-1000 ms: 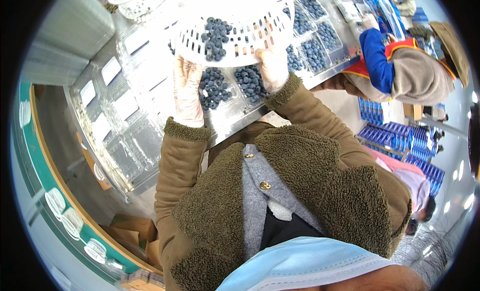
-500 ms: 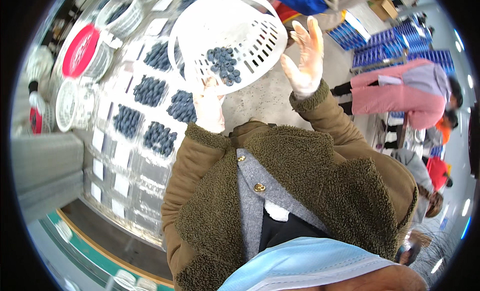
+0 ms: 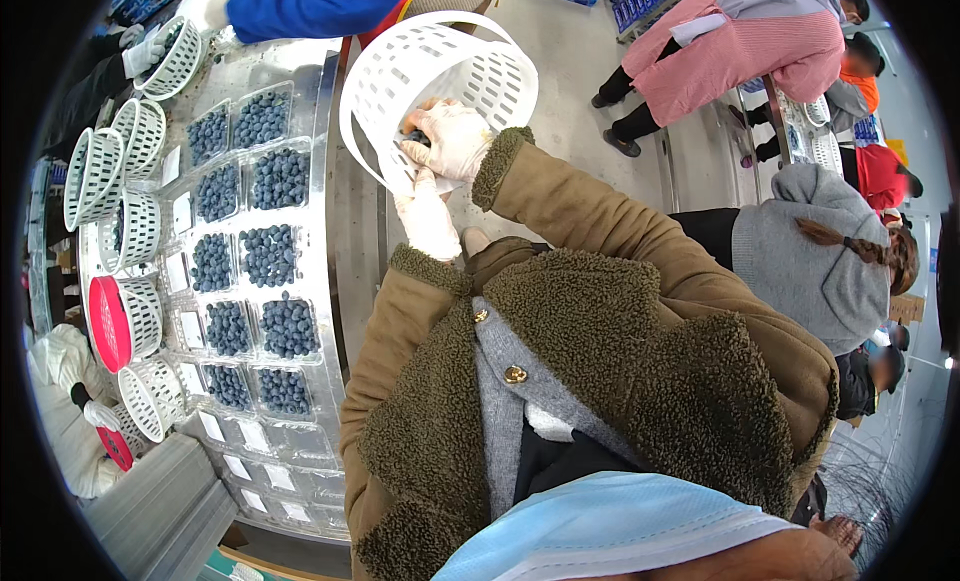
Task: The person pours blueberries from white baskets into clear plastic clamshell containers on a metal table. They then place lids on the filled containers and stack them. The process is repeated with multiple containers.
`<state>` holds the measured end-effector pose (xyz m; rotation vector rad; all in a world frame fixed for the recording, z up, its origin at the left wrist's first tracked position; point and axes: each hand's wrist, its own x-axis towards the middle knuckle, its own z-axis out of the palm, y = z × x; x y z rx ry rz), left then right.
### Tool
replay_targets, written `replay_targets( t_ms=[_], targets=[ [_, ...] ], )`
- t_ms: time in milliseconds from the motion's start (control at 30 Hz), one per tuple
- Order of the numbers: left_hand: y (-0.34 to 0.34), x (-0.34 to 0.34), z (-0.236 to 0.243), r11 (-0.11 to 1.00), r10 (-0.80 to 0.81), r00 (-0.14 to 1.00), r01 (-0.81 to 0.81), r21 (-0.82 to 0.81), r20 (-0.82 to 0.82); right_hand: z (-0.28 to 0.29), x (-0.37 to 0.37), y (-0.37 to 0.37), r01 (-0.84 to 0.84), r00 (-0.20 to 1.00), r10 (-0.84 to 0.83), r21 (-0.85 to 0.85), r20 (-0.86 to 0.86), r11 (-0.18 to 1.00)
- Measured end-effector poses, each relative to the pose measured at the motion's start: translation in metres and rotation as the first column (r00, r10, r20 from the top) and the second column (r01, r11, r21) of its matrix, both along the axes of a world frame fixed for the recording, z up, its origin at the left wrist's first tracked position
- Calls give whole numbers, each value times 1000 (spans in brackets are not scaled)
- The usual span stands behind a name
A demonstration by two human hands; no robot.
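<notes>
A white slotted plastic basket with a hoop handle hangs tilted in front of me, its mouth turned toward me. My gloved left hand is closed on its near lower rim. Inside the basket, my gloved right hand curls its fingers round a few blueberries; the palm hides how many. To the left, clear plastic punnets filled with blueberries stand in two rows on a metal table.
More white baskets and one with a red inside line the table's far side. Co-workers' gloved hands work there. A blue sleeve reaches across the table's end. People stand at another table on the right.
My right hand, open and raised beside the basket before, now reaches into it with curled fingers over the blueberries. My view has turned, so the table shows upright on the left.
</notes>
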<state>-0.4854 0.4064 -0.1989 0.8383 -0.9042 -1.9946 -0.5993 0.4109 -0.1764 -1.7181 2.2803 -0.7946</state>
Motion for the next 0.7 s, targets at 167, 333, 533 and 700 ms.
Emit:
replay_targets(
  t_ms=[167,333,533,700],
  targets=[
    [1,-6,-6,997,48,999,-48,66,2,-8,-5,4,-34,998,36,-55,42,998],
    [-9,5,-10,988,150,988,-149,31,-43,-14,6,-10,-245,969,240,-193,-51,950],
    [-27,23,18,935,348,922,-355,-13,-168,15,31,-36,-438,898,407,-276,-166,855],
    [-42,62,65,884,445,876,-463,-63,-185,62,82,-73,-528,847,512,-349,-145,774]
  ],
)
